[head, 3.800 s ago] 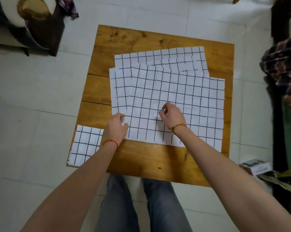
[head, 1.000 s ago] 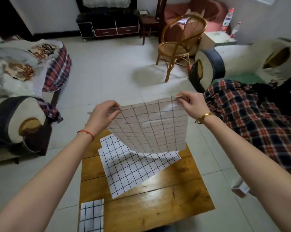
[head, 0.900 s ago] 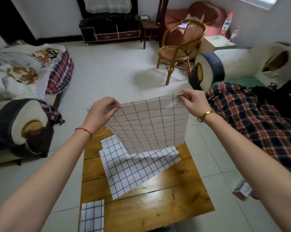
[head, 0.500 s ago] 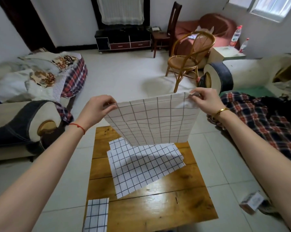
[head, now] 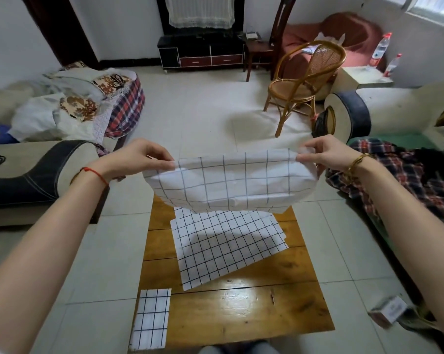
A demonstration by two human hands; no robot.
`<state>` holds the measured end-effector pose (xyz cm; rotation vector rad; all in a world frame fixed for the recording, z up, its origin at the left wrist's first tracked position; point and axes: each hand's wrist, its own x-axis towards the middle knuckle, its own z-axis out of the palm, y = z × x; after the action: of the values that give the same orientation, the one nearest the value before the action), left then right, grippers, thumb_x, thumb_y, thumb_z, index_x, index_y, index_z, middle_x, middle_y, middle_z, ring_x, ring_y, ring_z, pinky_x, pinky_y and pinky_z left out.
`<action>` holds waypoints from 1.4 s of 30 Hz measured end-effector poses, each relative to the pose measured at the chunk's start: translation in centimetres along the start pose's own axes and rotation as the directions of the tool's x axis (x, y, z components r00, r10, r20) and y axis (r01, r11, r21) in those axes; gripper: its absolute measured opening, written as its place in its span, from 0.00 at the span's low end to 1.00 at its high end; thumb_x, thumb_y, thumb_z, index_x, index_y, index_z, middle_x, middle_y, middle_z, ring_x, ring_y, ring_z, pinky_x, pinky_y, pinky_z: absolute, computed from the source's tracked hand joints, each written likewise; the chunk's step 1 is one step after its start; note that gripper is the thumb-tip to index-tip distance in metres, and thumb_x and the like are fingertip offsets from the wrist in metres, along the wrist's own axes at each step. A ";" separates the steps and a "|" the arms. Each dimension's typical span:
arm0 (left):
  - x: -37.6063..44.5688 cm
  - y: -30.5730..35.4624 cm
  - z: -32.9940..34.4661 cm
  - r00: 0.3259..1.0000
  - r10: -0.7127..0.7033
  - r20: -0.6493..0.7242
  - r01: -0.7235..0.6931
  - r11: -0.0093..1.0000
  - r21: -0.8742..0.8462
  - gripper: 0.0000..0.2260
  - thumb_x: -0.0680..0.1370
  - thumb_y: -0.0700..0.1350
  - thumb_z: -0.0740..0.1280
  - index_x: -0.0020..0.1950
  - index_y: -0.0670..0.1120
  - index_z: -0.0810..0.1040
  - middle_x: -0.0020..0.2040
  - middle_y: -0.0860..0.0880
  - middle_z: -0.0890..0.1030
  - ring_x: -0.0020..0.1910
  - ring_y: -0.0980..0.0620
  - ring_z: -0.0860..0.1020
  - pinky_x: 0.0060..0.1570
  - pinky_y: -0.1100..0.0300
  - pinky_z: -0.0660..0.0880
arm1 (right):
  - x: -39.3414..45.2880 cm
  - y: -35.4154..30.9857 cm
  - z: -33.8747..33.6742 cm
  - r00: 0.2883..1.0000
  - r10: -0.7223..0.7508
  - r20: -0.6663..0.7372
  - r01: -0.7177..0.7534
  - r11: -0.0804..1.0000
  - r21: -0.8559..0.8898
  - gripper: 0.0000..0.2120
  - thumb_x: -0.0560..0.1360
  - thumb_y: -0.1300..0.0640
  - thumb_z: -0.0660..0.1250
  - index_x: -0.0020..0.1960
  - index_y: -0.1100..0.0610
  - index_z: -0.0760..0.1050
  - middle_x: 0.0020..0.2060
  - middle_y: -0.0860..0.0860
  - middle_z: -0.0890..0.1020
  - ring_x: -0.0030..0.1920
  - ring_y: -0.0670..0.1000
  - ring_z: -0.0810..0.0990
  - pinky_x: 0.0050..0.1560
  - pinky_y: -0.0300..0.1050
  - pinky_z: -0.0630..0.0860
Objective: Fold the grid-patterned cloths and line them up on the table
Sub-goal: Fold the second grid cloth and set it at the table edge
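Note:
A white grid-patterned cloth [head: 231, 182] hangs in the air above the far end of the wooden table [head: 244, 310]. My left hand [head: 136, 158] pinches its top left corner and my right hand [head: 323, 153] pinches its top right corner. The cloth billows toward me, its lower edge curling under. Beneath it, more unfolded grid cloths [head: 226, 246] lie overlapped and askew on the table. A small folded grid cloth [head: 150, 319] lies at the table's near left corner.
A sofa arm [head: 37, 169] stands to the left and another sofa with plaid fabric [head: 405, 180] to the right. A rattan chair [head: 305, 80] stands on the tiled floor beyond. A small box [head: 389, 310] lies on the floor at right.
Both hands lifted one cloth off the pile and held it up by its top corners. In the last half second the cloth swung from hanging flat to billowing toward me.

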<state>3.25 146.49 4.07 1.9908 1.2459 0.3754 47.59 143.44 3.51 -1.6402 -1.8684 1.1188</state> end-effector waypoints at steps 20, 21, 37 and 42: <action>5.3 -6.0 1.4 0.983 -0.167 0.076 0.178 0.969 -0.174 0.11 0.77 0.50 0.68 0.55 0.46 0.82 0.54 0.42 0.82 0.52 0.45 0.78 0.53 0.53 0.75 | 4.6 3.4 4.3 0.974 0.221 0.045 -0.224 0.973 0.064 0.12 0.76 0.57 0.66 0.57 0.62 0.75 0.45 0.60 0.80 0.39 0.58 0.82 0.28 0.41 0.80; 6.1 -6.4 1.8 0.982 -0.174 0.070 0.184 0.968 -0.170 0.10 0.78 0.49 0.67 0.55 0.45 0.82 0.53 0.43 0.82 0.50 0.49 0.78 0.51 0.59 0.74 | 5.5 4.0 4.5 0.972 0.230 0.040 -0.233 0.971 0.058 0.11 0.77 0.57 0.66 0.57 0.62 0.75 0.44 0.59 0.80 0.38 0.56 0.81 0.28 0.41 0.80; 17.4 -18.3 13.3 0.914 -0.215 -0.344 0.212 0.976 -0.047 0.04 0.76 0.43 0.71 0.48 0.44 0.83 0.48 0.48 0.83 0.49 0.54 0.78 0.54 0.62 0.72 | 18.4 17.7 12.4 0.878 0.311 -0.363 -0.369 0.924 -0.102 0.15 0.76 0.54 0.67 0.59 0.61 0.78 0.54 0.56 0.83 0.57 0.56 0.79 0.58 0.46 0.72; 18.0 -20.8 16.1 0.897 -0.286 -0.337 0.278 0.958 -0.074 0.05 0.76 0.43 0.70 0.50 0.43 0.83 0.49 0.51 0.82 0.49 0.55 0.78 0.52 0.63 0.71 | 19.6 19.9 14.2 0.860 0.306 -0.408 -0.373 0.923 -0.093 0.12 0.76 0.55 0.66 0.55 0.60 0.79 0.51 0.59 0.83 0.54 0.59 0.79 0.54 0.48 0.74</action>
<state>8.04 160.16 -24.29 1.7347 1.7159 0.6087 45.02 157.60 -24.33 -2.1705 -1.4841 0.6948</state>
